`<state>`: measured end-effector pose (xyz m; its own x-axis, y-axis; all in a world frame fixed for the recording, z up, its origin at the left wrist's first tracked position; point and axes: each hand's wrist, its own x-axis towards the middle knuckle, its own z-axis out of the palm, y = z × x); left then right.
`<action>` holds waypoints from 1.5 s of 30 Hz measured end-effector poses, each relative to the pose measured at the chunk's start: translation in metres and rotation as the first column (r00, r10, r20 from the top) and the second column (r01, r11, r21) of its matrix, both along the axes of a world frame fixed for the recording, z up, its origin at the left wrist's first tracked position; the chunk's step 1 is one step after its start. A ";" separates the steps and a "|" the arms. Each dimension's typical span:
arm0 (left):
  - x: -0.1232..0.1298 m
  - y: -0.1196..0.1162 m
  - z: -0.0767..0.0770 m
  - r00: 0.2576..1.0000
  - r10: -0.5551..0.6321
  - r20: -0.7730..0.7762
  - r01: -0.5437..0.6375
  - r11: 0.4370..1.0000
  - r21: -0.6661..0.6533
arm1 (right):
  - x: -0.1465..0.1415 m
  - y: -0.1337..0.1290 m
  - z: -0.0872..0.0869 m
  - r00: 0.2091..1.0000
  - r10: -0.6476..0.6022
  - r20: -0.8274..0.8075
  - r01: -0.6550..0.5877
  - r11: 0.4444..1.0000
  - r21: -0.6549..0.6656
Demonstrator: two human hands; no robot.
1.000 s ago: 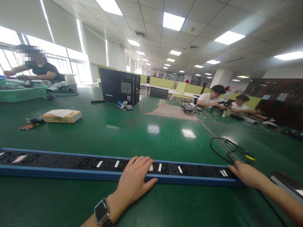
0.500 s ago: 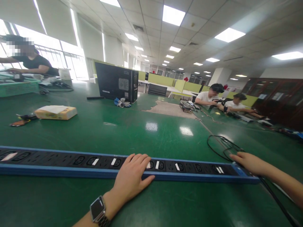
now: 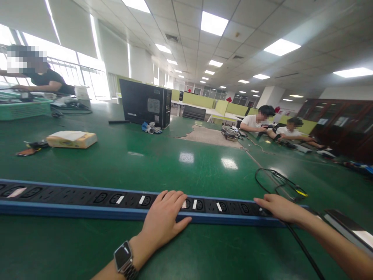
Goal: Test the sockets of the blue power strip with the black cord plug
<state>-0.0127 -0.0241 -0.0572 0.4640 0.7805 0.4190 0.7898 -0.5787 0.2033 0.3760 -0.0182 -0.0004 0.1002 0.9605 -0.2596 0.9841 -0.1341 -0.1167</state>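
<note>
A long power strip [image 3: 233, 219] with blue edges and a black socket face lies across the green table. My left hand [image 3: 164, 212] is laid over its middle, fingers bent toward the far edge and thumb along the near side, holding it. At the strip's right end is my right hand [image 3: 284, 210], closed on the plug end of a black power cord [image 3: 303, 249]. The plug is mostly hidden under the fingers, against the socket face; I cannot tell whether it is inserted. From that hand the cord runs down to the lower right.
Beyond the strip lie a coiled black cable [image 3: 271, 179], a tissue pack [image 3: 72, 139], gloves [image 3: 152, 128] and a black computer case [image 3: 142, 103]. A green basket [image 3: 25, 110] stands at left. A dark, flat-sided object [image 3: 346, 225] lies at right. Other people sit around the table.
My right hand has moved left from the strip's right end onto its socket face, bringing the cord along. A yellow-tipped cable end and the dark object at right are uncovered. My left hand stays put.
</note>
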 end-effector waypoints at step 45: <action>0.000 0.001 -0.002 1.000 0.008 0.025 -0.007 0.999 -0.045 | -0.039 0.003 -0.014 0.953 -0.012 0.303 0.013 1.000 -0.002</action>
<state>-0.0124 -0.0230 -0.0593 0.4478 0.8023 0.3946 0.7885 -0.5624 0.2488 0.3365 -0.0148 -0.0145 0.1862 0.9579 -0.2186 0.9714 -0.1461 0.1870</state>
